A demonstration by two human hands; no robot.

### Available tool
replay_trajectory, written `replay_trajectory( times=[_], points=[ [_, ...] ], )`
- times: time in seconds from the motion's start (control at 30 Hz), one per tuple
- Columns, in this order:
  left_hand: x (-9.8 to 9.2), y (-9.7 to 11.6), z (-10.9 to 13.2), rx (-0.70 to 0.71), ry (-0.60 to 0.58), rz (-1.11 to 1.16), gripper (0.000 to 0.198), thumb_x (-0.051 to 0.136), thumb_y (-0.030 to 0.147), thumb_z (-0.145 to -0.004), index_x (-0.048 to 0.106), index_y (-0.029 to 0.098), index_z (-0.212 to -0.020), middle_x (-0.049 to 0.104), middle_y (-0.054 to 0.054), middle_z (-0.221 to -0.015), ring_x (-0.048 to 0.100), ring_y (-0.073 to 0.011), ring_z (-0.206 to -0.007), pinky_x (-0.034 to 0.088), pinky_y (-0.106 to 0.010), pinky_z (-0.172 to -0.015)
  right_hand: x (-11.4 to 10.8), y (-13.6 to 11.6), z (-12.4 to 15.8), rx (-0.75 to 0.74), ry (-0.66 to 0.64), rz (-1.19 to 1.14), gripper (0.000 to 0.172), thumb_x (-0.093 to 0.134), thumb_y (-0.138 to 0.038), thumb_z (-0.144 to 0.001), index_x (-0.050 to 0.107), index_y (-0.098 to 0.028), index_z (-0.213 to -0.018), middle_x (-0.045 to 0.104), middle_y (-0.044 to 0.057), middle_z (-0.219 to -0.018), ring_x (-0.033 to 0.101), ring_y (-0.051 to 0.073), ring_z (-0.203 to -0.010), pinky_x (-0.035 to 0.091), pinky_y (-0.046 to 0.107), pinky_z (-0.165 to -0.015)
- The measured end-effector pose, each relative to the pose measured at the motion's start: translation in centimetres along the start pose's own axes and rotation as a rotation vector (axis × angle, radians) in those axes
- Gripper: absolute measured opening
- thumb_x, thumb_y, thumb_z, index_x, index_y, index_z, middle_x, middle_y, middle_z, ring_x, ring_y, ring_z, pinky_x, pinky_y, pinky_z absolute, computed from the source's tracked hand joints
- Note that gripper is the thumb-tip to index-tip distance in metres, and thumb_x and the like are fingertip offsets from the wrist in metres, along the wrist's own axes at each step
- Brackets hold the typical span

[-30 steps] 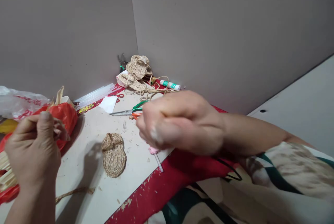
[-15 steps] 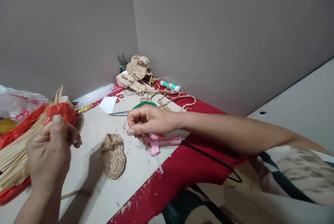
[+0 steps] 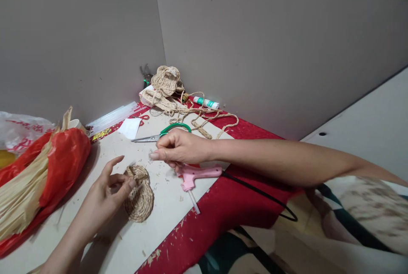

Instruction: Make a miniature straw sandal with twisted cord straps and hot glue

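A small woven straw slipper (image 3: 140, 195) lies on the white board (image 3: 105, 227) in front of me. My left hand (image 3: 106, 191) reaches to its left side, fingers apart, fingertips touching the slipper's rim. My right hand (image 3: 178, 148) rests just right of it with fingers curled into a pinch; what they hold is too small to make out. Under the right hand lies a pink glue gun (image 3: 196, 176) with a clear glue stick at its back and a black cord (image 3: 261, 195) running right.
Green-handled scissors (image 3: 161, 133) lie behind my right hand. A red plastic bag of straw strips (image 3: 38, 176) sits at the left. In the far corner are woven straw pieces (image 3: 164, 82), braided cord (image 3: 207, 121), a glue tube (image 3: 207, 103) and clear glue sticks (image 3: 111, 115). A red cloth (image 3: 229, 206) covers the table's near edge.
My left hand let go of the straw bundle at the left and moved right to the woven slipper. My right hand went forward from near the camera and settled over the glue gun.
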State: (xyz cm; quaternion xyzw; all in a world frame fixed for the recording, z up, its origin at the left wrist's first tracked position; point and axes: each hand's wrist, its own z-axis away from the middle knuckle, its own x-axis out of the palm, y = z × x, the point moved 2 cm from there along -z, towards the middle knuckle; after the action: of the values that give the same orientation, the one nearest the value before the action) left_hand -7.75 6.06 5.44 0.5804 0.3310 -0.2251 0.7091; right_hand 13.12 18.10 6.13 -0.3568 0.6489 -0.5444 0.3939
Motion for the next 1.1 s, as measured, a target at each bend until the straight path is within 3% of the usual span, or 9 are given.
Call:
replay_trajectory(
  times=[0.13,0.27,0.4,0.6,0.73,0.87,1.1],
  points=[
    [-0.3,-0.5,0.2,0.023,-0.013,0.0,0.073,0.065,0.052,-0.077,0.045,0.021,-0.139,0.076,-0.01,-0.097,0.072,-0.0263,-0.083,0.054,-0.04,-0.077,0.2,0.5,-1.1,0.038,0.036,0.123,0.031,0.068,-0.041,-0.088,0.054,-0.016,-0.079,0.057,-0.005,-0.061,0.053,0.007,-0.05,0.04,0.019,-0.049],
    [-0.3,-1.5,0.4,0.079,-0.012,-0.021,0.063,0.063,0.046,-0.081,0.046,0.024,-0.137,0.074,-0.01,-0.104,0.07,-0.0269,-0.1,0.053,-0.039,-0.085,0.7,0.8,-2.4,-0.045,0.073,0.492,0.013,0.064,-0.021,-0.089,0.064,-0.012,-0.099,0.066,0.002,-0.083,0.057,0.01,-0.07,0.043,0.024,-0.067],
    [-0.3,-2.4,0.5,0.194,0.067,-0.122,0.053,0.062,0.043,-0.084,0.048,0.026,-0.133,0.07,-0.006,-0.101,0.07,-0.0228,-0.09,0.053,-0.037,-0.083,1.7,1.7,-4.0,-0.15,-0.013,0.646,0.018,0.062,-0.018,-0.089,0.065,-0.012,-0.106,0.07,0.008,-0.1,0.057,0.013,-0.08,0.042,0.026,-0.075],
    [0.4,-3.0,0.5,0.309,0.135,-0.224,0.051,0.058,0.041,-0.089,0.046,0.028,-0.137,0.068,-0.002,-0.09,0.066,-0.0204,-0.079,0.053,-0.035,-0.076,3.0,2.6,-5.2,-0.186,-0.151,0.724,0.037,0.065,-0.026,-0.089,0.06,-0.016,-0.125,0.069,0.007,-0.108,0.059,0.015,-0.085,0.041,0.026,-0.076],
    [0.7,-2.7,0.6,0.377,0.172,-0.264,0.054,0.059,0.033,-0.09,0.042,0.028,-0.141,0.067,-0.002,-0.089,0.065,-0.0173,-0.075,0.053,-0.03,-0.071,3.5,2.6,-5.4,-0.212,-0.219,0.847,0.028,0.062,-0.029,-0.093,0.064,-0.016,-0.117,0.07,0.009,-0.109,0.061,0.02,-0.095,0.038,0.028,-0.073],
    [0.8,-2.5,0.6,0.471,0.275,-0.303,0.053,0.062,0.026,-0.088,0.048,0.027,-0.139,0.068,0.0,-0.088,0.067,-0.0148,-0.072,0.052,-0.025,-0.064,3.9,2.7,-5.7,-0.284,-0.203,0.944,0.025,0.059,-0.025,-0.096,0.062,-0.015,-0.118,0.07,0.01,-0.114,0.062,0.022,-0.104,0.038,0.03,-0.074],
    [1.3,-2.4,0.7,0.566,0.454,-0.47,0.05,0.066,0.024,-0.083,0.054,0.015,-0.131,0.07,-0.004,-0.086,0.067,-0.0156,-0.07,0.049,-0.023,-0.06,4.2,2.5,-5.3,-0.352,-0.23,0.988,0.021,0.058,-0.017,-0.095,0.059,-0.013,-0.116,0.069,0.01,-0.116,0.062,0.023,-0.107,0.04,0.031,-0.077]
  ],
)
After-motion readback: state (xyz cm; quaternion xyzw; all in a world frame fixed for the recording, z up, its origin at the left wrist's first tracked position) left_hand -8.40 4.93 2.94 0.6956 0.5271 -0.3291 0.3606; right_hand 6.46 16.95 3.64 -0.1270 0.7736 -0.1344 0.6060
